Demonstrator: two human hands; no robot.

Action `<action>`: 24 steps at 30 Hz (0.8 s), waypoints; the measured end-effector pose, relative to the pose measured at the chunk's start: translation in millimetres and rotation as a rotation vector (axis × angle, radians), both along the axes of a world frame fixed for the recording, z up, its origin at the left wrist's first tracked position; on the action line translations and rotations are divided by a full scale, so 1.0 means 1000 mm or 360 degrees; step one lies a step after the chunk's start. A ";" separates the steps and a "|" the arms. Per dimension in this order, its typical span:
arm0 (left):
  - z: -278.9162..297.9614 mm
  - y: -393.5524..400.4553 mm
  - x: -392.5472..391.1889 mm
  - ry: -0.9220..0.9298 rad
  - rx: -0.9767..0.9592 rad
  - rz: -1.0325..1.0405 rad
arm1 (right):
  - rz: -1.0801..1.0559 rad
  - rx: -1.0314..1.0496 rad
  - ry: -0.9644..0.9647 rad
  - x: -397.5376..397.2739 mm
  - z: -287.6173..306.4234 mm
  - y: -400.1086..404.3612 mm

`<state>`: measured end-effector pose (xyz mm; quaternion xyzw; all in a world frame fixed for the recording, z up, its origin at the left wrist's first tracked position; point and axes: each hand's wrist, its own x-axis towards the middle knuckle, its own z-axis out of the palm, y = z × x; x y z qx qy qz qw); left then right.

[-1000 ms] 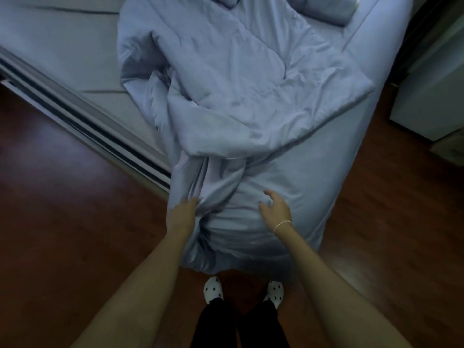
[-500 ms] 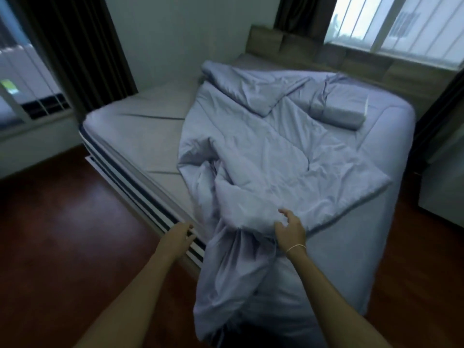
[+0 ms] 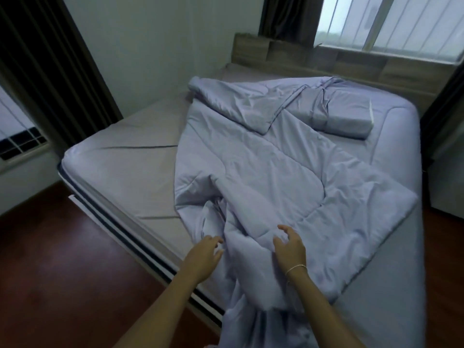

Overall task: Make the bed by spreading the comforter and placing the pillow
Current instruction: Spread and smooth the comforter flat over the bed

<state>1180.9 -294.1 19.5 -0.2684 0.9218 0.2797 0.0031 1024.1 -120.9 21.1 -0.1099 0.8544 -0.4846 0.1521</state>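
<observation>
A pale lilac comforter [image 3: 271,169] lies rumpled across the bed, folded back at the head and bunched at the foot corner, where part of it hangs to the floor. A matching pillow [image 3: 344,119] rests at the far right by the headboard. My left hand [image 3: 202,257] hovers at the bunched folds, fingers apart, holding nothing. My right hand [image 3: 291,249], a thin bracelet on its wrist, reaches onto the comforter edge with curled, spread fingers, not closed on the cloth.
The bed's left half shows bare grey sheet [image 3: 130,172]. A wooden headboard [image 3: 351,64] runs under the window. Dark curtains [image 3: 57,79] hang at left. Dark wood floor [image 3: 62,285] lies left of the bed; a white cabinet [image 3: 449,192] stands at right.
The view has lifted from the foot of the bed to the whole bed. My left hand let go of the hanging cloth and both hands moved up to the bunched comforter.
</observation>
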 end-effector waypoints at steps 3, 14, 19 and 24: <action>0.001 -0.037 -0.022 0.0029 -0.0022 -0.0057 | -0.0114 0.0052 -0.0052 -0.022 -0.006 -0.022; 0.015 -0.145 -0.056 0.0191 0.0029 -0.0086 | -0.0005 0.0157 -0.0026 -0.035 0.005 -0.117; 0.006 -0.196 -0.052 0.0197 0.0112 -0.0043 | 0.0007 0.0191 0.0042 -0.027 0.004 -0.164; -0.006 -0.271 -0.053 0.0120 0.0155 -0.0139 | -0.0137 0.0176 0.0139 -0.021 -0.003 -0.224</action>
